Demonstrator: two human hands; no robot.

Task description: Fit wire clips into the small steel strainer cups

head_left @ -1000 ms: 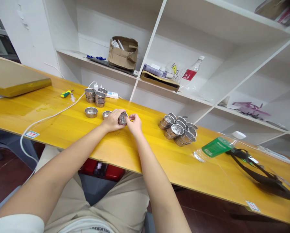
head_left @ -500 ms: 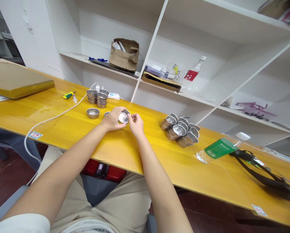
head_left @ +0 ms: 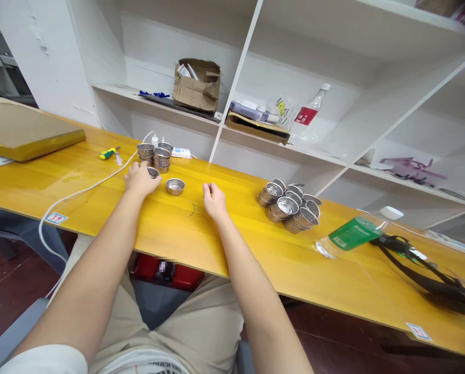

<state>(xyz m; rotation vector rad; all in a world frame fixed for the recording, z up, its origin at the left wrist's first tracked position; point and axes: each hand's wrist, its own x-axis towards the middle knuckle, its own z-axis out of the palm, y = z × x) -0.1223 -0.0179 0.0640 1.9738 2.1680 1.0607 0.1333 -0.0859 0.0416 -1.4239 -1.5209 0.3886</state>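
Observation:
My left hand [head_left: 141,180] has its fingers curled round a small perforated metal cup [head_left: 153,172], near the left stacks; the hand hides the cup's lower part, and I cannot tell if it rests on another. Just right of it, a single metal cup [head_left: 175,187] stands upright on the table. My right hand [head_left: 214,200] is closed above the tabletop, and whatever its fingers may hold is hidden. Between the hands lies a thin curved strand [head_left: 192,209]. Behind my left hand are short stacks of the same cups [head_left: 161,159].
A larger cluster of stacked cups [head_left: 290,205] stands right of centre. Beyond it are a green-labelled bottle [head_left: 355,232] and black straps [head_left: 419,270]. At left lie a screwdriver [head_left: 108,154], a white cable [head_left: 95,184] and a cardboard slab [head_left: 29,130]. Shelves [head_left: 302,140] rise behind.
My left hand has moved left, away from my right hand, to the cup near the stacks. The cup held between both hands has left that spot. My right hand stays nearly in place, now closed.

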